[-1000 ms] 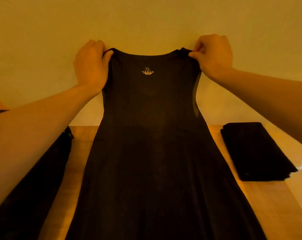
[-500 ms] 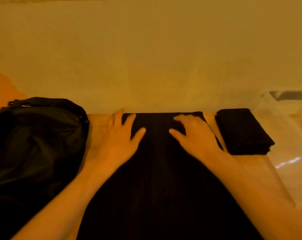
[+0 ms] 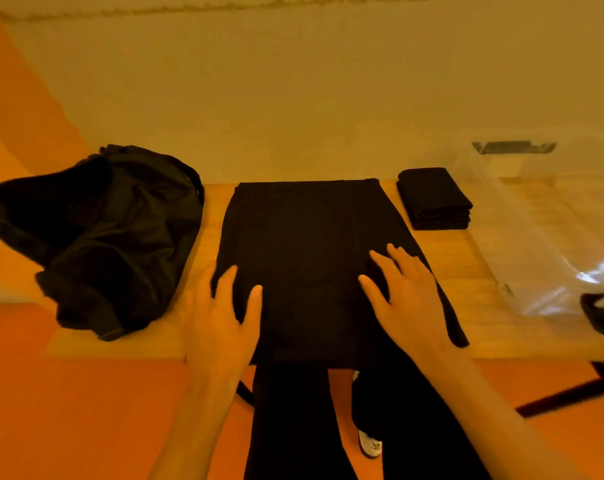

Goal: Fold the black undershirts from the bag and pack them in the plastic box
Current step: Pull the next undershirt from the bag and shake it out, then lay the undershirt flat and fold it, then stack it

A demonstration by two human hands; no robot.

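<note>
Palms lay down on the black undershirt, which was spread flat on the wooden table, its near edge at the table's front edge. The left hand rested on the garment's left edge with fingers straight and spread, the outermost seeming to reach past the cloth onto the wood. The right hand lay on the right part of the garment, fingers likewise straight and apart. Neither hand pinched the fabric. To the left of the undershirt, apart from it, sat the black bag, slumped on the table. To the right, near the garment's far corner but not touching it, stood a neat stack of folded undershirts. Beyond that stack, at the table's right end, was the clear plastic box, with a dark clasp at its far end and another at its near end. Below the table's front edge showed the person's dark trouser legs and one white shoe.
</note>
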